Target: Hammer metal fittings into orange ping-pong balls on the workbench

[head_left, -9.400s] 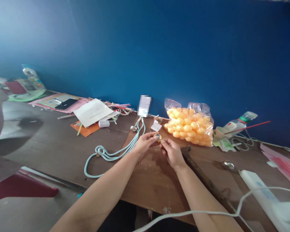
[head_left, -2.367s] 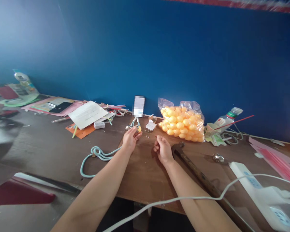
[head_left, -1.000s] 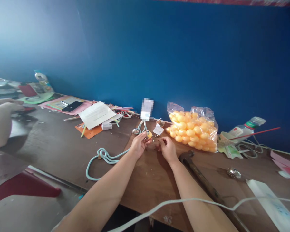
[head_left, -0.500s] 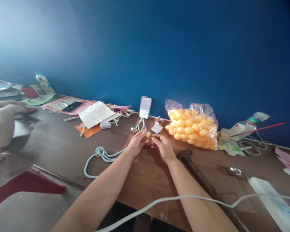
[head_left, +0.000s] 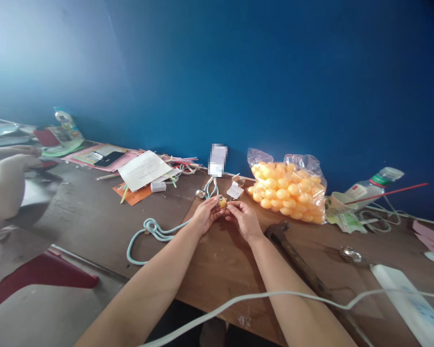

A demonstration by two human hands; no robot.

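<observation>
My left hand (head_left: 206,214) is closed on a small orange ball (head_left: 222,201) with a dark, shiny patch on its upper side. Close against its right side is my right hand (head_left: 244,218), thumb and fingertips pinched together. Whatever lies in that pinch is too small to make out. Behind the left fingers rests a shiny silver piece (head_left: 200,193), beside a pale blue cord (head_left: 159,233) that trails left across the table. Part of the cord is hidden by my left forearm. A small white tag (head_left: 235,190) lies just beyond my right fingers.
A clear bag of orange balls (head_left: 285,190) stands against the blue wall. Right of my forearm lies a hammer (head_left: 296,258), near a power strip (head_left: 408,299). A white cable (head_left: 253,297) crosses over my forearms. At far left is another person's hand (head_left: 25,161).
The orange ball has turned slightly between my fingers, so more of its orange side shows. Both hands stay in nearly the same place.
</observation>
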